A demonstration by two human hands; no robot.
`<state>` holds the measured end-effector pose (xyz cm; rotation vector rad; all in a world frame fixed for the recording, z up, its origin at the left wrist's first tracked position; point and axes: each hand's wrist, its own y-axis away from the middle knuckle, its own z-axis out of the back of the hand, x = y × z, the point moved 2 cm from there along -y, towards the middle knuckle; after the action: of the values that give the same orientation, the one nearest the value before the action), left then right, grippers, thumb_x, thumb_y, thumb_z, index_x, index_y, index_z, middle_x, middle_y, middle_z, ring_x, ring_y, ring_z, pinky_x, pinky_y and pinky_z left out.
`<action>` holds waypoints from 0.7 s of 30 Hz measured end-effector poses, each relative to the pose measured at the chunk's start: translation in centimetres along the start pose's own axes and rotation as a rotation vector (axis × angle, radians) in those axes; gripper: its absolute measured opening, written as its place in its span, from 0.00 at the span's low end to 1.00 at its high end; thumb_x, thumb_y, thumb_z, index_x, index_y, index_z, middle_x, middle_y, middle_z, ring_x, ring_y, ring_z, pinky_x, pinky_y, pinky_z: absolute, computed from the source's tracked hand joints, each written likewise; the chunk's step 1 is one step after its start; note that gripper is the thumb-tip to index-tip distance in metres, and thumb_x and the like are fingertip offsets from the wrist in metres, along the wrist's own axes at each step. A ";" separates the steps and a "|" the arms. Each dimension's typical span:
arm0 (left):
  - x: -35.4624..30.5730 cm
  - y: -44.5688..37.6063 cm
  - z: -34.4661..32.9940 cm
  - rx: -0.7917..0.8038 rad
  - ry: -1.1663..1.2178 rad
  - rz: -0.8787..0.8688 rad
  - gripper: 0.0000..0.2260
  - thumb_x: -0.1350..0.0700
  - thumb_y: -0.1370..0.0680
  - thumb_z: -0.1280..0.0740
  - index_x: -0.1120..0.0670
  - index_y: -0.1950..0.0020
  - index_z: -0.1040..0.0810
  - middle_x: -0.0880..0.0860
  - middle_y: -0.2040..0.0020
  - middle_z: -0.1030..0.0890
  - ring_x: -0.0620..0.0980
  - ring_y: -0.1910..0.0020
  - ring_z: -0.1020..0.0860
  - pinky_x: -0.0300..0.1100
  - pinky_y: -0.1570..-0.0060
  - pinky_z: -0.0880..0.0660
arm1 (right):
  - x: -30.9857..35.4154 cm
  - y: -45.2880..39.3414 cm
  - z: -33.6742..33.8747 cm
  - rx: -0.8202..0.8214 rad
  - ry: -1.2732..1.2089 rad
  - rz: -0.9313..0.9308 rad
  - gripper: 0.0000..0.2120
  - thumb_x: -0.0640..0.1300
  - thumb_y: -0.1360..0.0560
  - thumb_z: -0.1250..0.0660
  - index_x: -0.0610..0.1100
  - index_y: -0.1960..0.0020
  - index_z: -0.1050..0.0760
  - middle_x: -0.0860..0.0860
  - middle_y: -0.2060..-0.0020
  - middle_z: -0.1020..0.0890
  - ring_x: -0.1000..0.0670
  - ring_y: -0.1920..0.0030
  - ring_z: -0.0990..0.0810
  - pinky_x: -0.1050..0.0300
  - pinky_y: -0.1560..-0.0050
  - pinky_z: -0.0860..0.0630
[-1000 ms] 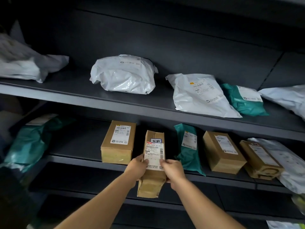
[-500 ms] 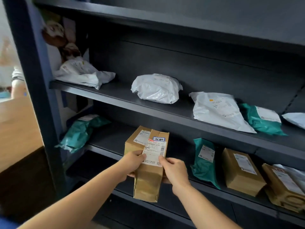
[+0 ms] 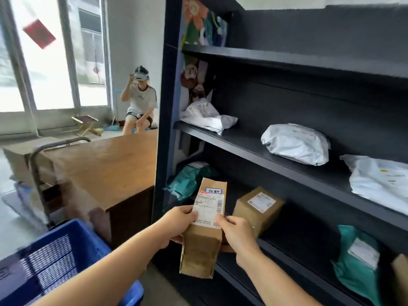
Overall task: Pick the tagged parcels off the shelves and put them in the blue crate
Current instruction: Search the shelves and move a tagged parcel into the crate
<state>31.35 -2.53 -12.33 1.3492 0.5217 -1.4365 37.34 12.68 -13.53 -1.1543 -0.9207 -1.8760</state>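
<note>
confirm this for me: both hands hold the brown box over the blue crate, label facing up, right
Not quite. Both hands, left and right, do hold the box label up, but the head view shows it in front of the shelves, with the crate off to the left.

Daylight floods through tall windows at ten o'clock; a wooden table sits at nine, dark shelving fills three o'clock.

The blue crate is blurred and cut off at the lower left edge, its inside unreadable
</note>
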 end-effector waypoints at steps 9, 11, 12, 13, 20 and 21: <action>7.7 5.8 13.6 -0.233 0.025 0.048 0.10 0.53 0.20 0.40 0.42 0.40 0.26 0.42 0.62 0.21 0.39 0.70 0.25 0.31 0.77 0.28 | 2.5 4.1 -15.8 0.251 0.002 0.025 0.12 0.49 0.25 0.32 0.43 0.61 0.17 0.49 0.63 0.14 0.47 0.60 0.16 0.41 0.53 0.19; 9.2 7.3 16.3 -0.277 0.040 0.070 0.10 0.53 0.19 0.40 0.41 0.41 0.28 0.41 0.62 0.22 0.39 0.70 0.25 0.32 0.75 0.28 | 2.9 5.0 -19.1 0.303 -0.002 0.020 0.11 0.47 0.24 0.32 0.42 0.60 0.18 0.48 0.63 0.14 0.47 0.60 0.17 0.45 0.54 0.19; 10.1 8.0 17.6 -0.292 0.051 0.090 0.10 0.53 0.20 0.39 0.41 0.41 0.28 0.41 0.61 0.22 0.40 0.68 0.24 0.34 0.71 0.25 | 3.1 5.6 -20.7 0.332 -0.002 0.015 0.11 0.47 0.24 0.33 0.42 0.59 0.18 0.48 0.62 0.14 0.47 0.61 0.17 0.47 0.56 0.20; 11.0 8.7 18.8 -0.308 0.069 0.115 0.10 0.53 0.20 0.39 0.42 0.40 0.28 0.42 0.61 0.21 0.41 0.66 0.23 0.39 0.64 0.23 | 3.3 6.2 -22.2 0.362 -0.002 0.012 0.11 0.47 0.23 0.33 0.42 0.58 0.18 0.48 0.62 0.14 0.48 0.62 0.17 0.49 0.58 0.20; 17.6 12.4 26.7 -0.413 0.184 0.217 0.17 0.51 0.21 0.38 0.46 0.32 0.28 0.49 0.48 0.17 0.52 0.49 0.18 0.54 0.47 0.20 | 4.3 10.2 -32.1 0.517 0.017 -0.008 0.09 0.46 0.22 0.34 0.42 0.51 0.18 0.46 0.55 0.14 0.47 0.57 0.16 0.53 0.61 0.19; 18.5 12.8 27.6 -0.425 0.204 0.222 0.17 0.52 0.21 0.38 0.46 0.32 0.28 0.49 0.47 0.17 0.51 0.48 0.18 0.53 0.46 0.21 | 4.5 10.7 -33.2 0.534 0.024 -0.009 0.09 0.46 0.22 0.34 0.42 0.50 0.18 0.46 0.55 0.14 0.47 0.57 0.16 0.52 0.60 0.18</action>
<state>33.57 -37.64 -17.41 1.1709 0.7387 -0.9468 32.00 -21.76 -18.58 -0.7983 -1.3112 -1.5089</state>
